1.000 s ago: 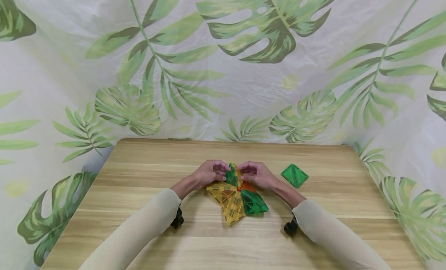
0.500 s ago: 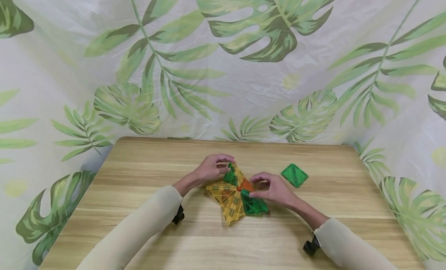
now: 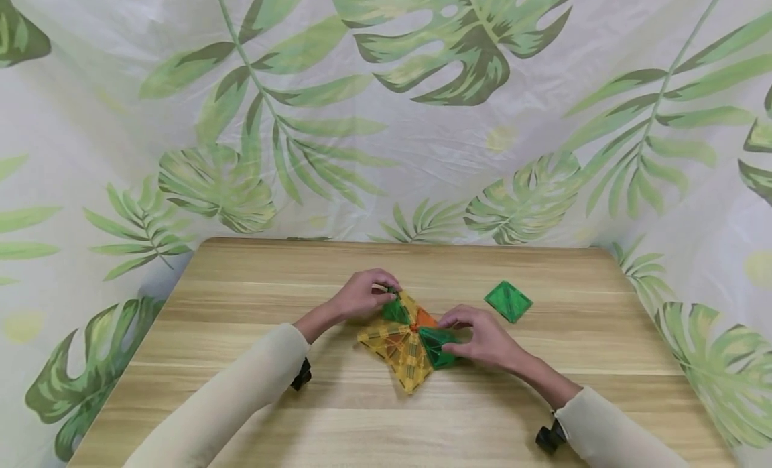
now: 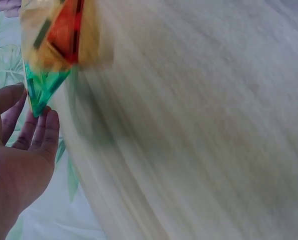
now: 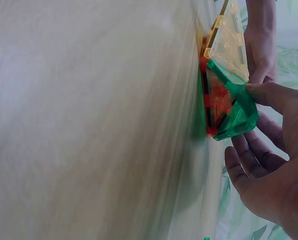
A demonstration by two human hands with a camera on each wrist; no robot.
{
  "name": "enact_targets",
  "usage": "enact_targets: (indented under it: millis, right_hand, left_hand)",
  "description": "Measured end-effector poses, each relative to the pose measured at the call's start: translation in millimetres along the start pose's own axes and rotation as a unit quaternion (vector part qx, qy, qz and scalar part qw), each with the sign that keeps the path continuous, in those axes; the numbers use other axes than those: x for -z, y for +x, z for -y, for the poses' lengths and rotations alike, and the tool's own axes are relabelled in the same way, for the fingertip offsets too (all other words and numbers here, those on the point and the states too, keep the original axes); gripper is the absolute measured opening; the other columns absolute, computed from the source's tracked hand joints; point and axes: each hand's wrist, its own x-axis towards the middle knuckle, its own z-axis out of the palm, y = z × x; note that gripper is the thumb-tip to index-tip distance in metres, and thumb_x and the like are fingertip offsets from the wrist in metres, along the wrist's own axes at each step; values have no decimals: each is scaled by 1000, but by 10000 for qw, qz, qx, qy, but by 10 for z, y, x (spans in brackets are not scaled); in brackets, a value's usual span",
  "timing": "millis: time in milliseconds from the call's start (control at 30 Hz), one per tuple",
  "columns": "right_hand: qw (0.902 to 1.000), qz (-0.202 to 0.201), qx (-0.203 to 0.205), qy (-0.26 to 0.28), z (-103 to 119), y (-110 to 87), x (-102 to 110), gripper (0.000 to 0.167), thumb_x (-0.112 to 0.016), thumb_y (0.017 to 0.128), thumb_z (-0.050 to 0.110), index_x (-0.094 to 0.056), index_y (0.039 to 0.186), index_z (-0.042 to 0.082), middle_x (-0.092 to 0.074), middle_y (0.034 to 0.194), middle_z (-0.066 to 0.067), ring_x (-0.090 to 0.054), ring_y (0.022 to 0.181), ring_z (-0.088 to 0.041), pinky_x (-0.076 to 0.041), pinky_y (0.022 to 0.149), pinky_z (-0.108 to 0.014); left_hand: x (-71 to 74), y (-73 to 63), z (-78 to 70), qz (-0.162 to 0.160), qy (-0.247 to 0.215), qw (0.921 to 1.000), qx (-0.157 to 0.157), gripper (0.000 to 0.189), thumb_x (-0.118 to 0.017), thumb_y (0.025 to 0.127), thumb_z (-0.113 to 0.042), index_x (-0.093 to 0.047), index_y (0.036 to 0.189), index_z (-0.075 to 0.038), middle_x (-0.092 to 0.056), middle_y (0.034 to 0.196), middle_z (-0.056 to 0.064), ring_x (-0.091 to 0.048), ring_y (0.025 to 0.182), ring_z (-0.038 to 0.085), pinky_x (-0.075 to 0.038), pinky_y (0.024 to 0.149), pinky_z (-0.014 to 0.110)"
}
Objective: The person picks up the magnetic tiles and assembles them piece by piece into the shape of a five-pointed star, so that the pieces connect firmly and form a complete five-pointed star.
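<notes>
A pinwheel-shaped build of translucent magnetic tiles, with yellow point(image 3: 410, 369), orange point(image 3: 425, 318) and green parts, is between both hands near the middle of the table. My left hand point(image 3: 360, 295) pinches the tip of its far-left green part point(image 3: 395, 312); the left wrist view has thumb and fingers on either side of that green tip point(image 4: 39, 100). On the right side, my right hand point(image 3: 485, 339) holds another green part point(image 3: 435, 347). In the right wrist view the right thumb lies on this green part point(image 5: 241, 112), the fingers behind or below it. An orange-red tile point(image 5: 218, 97) shows beside it.
A separate green diamond-shaped piece point(image 3: 509, 301) lies on the wooden table point(image 3: 271, 414), beyond the right hand. A leaf-patterned cloth point(image 3: 422, 153) hangs behind the table's far edge. Each wrist wears a black camera point(image 3: 550, 438).
My right hand has moved from the far side of the build to its right green part. My left hand now grips the far-left green tip. The build has turned slightly, its near yellow point swinging right.
</notes>
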Motion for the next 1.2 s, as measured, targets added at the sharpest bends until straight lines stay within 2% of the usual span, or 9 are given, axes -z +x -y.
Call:
enact_targets:
  millis: [133, 333, 433, 533, 700, 900, 1067, 1200]
  right_hand:
    - [9998, -19, 37, -185, -23, -5, 64, 33, -90, 84, 8, -78, 114, 9, -76, 116, -5, -71, 104, -23, -62, 90, -41]
    - [9999, 66, 110, -115, -52, 4, 135, 32, -89, 86, 8, -77, 115, 8, -75, 116, -5, -70, 106, -26, -61, 91, -42]
    - [9999, 32, -68, 105, -72, -8, 196, 33, -87, 89, 13, -76, 118, 4, -74, 118, -10, -70, 109, -31, -60, 95, -48]
    - [9987, -223, -399, 232, -119, -50, 306, 37, -84, 92, 17, -73, 122, -1, -72, 121, -16, -69, 111, -37, -58, 98, -54]
    - [9909, -945, -936, -192, -293, -154, 550, 36, -84, 93, 15, -74, 122, -2, -71, 119, -21, -70, 108, -39, -60, 93, -52]
    - [9744, -1490, -1532, -692, -534, -329, 798, 40, -84, 94, 19, -72, 125, -3, -70, 125, -24, -69, 112, -41, -60, 93, -54]
    - [9640, -1602, -1992, -736, -673, -464, 947, 50, -82, 96, 25, -68, 134, -4, -65, 130, -31, -70, 113, -48, -61, 90, -56]
    - [9597, -1515, -2238, -775, -750, -522, 997, 58, -82, 95, 28, -64, 139, -6, -64, 132, -32, -69, 115, -49, -62, 89, -52]
  left_hand:
    - [61, -23, -14, 67, 367, 9991, -196, 10, -73, 98, 0, -78, 107, 1, -73, 112, 12, -70, 106, 26, -61, 93, 32]
    - [145, -28, -54, 313, 696, 9969, -180, 6, -73, 99, -5, -79, 100, -4, -74, 104, 7, -69, 99, 20, -61, 89, 31]
    - [159, 13, -90, 360, 879, 9953, -204, 8, -72, 100, -8, -79, 102, -4, -75, 103, 6, -70, 98, 19, -61, 90, 34]
    - [146, 95, -186, 310, 929, 9948, -295, 13, -70, 102, -10, -78, 110, -3, -76, 107, 7, -71, 102, 21, -60, 94, 37]
    - [20, 283, -433, 415, 401, 9978, -341, 26, -66, 105, -10, -71, 127, 1, -73, 125, 18, -70, 115, 29, -58, 100, 38]
    - [-243, 539, -670, 679, -407, 9967, 189, 35, -66, 106, -13, -66, 140, -3, -66, 142, 17, -65, 129, 28, -57, 101, 32]
    - [-446, 757, -809, 989, -1091, 9869, 662, 45, -66, 106, -9, -57, 149, -2, -57, 152, 20, -59, 138, 31, -54, 108, 37]
    - [-580, 873, -827, 1256, -1670, 9720, 1075, 56, -69, 102, -3, -49, 154, 2, -50, 158, 23, -51, 145, 35, -48, 115, 44]
